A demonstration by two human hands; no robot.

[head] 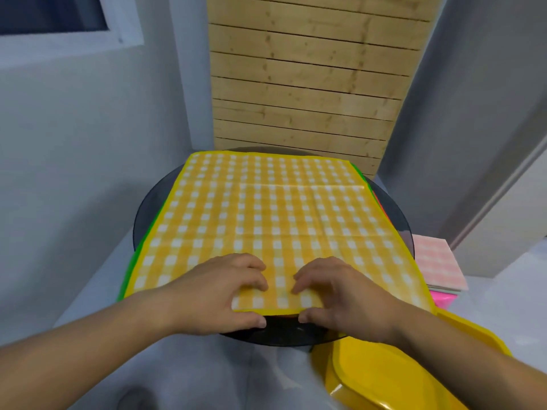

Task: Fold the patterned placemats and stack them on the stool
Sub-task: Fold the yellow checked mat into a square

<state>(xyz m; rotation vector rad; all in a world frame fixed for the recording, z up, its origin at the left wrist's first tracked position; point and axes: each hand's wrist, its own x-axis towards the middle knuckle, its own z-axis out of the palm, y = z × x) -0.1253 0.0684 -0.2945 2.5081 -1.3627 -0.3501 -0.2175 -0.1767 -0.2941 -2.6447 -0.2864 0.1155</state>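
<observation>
Fingers (254, 281) of left hand (216, 291) and right hand (343, 294) curled, pinches the yellow checked placemat (266, 208) at the counter's (281, 335) near edge, apparently starts the first fold, needs next a lift toward the far edge, corners matched.

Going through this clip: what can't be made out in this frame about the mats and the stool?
1. Head view: the mats beneath the yellow checked placemat. Only a green edge and a red sliver show, so it hides their number.
2. Head view: what bears the pink folded stack. Only a bright pink corner shows past the placemat.
3. Head view: the yellow plastic piece is cut off by the bottom edge; stool or not, unclear.
</observation>
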